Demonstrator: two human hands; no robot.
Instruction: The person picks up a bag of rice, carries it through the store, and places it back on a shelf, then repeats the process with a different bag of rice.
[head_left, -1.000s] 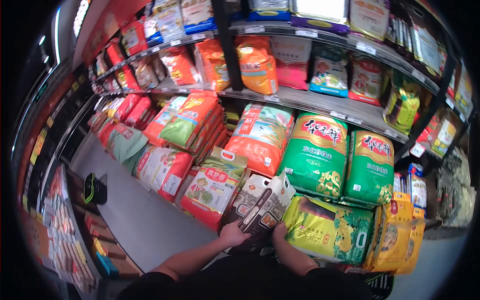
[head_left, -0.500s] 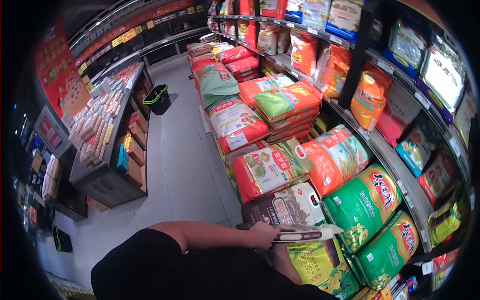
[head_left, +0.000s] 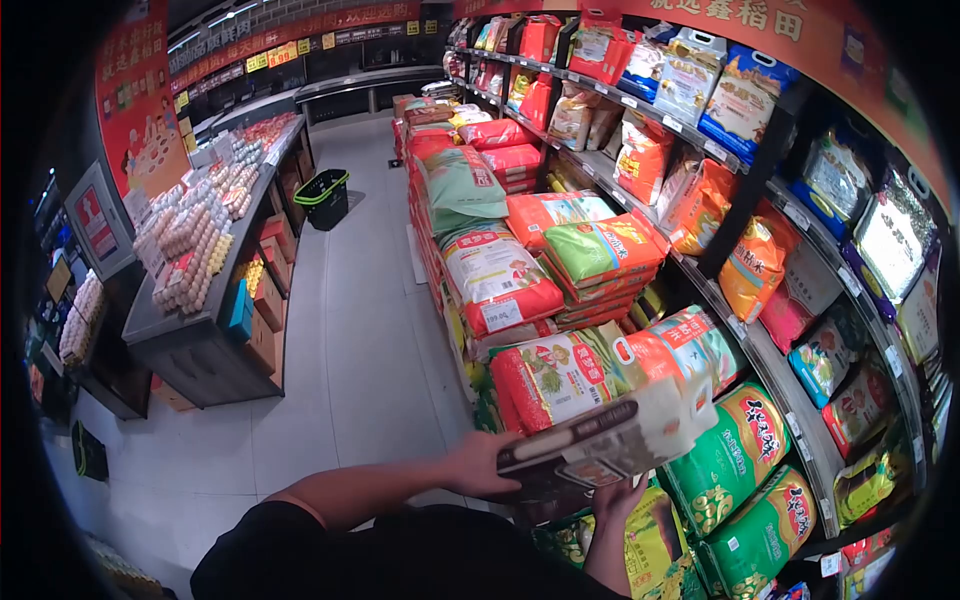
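A brown and white rice bag (head_left: pixel 590 445) is held tilted above the pile, its pale end blurred by motion. My left hand (head_left: pixel 482 464) grips its left end, fingers partly hidden. My right hand (head_left: pixel 620 498) is under its lower edge, fingers curled up against it. A yellow-green bag (head_left: pixel 655 545) lies below my right hand. Just beyond the held bag lies a red and white rice bag (head_left: pixel 555 385). Two green rice bags, one nearer the shelf (head_left: pixel 735 445) and one closer to me (head_left: pixel 765 530), lie to the right.
Stacked rice bags (head_left: pixel 500 275) run ahead along the shelves (head_left: pixel 720 275), which hold more bags. Across the aisle floor (head_left: pixel 340 340) stands a counter (head_left: pixel 215 350) loaded with eggs (head_left: pixel 190 260). A black and green basket (head_left: pixel 322 200) sits on the floor.
The brown and white bag has risen and tilted, with its face turned more toward me. My right hand has come into view beneath it. The camera view has shifted upward.
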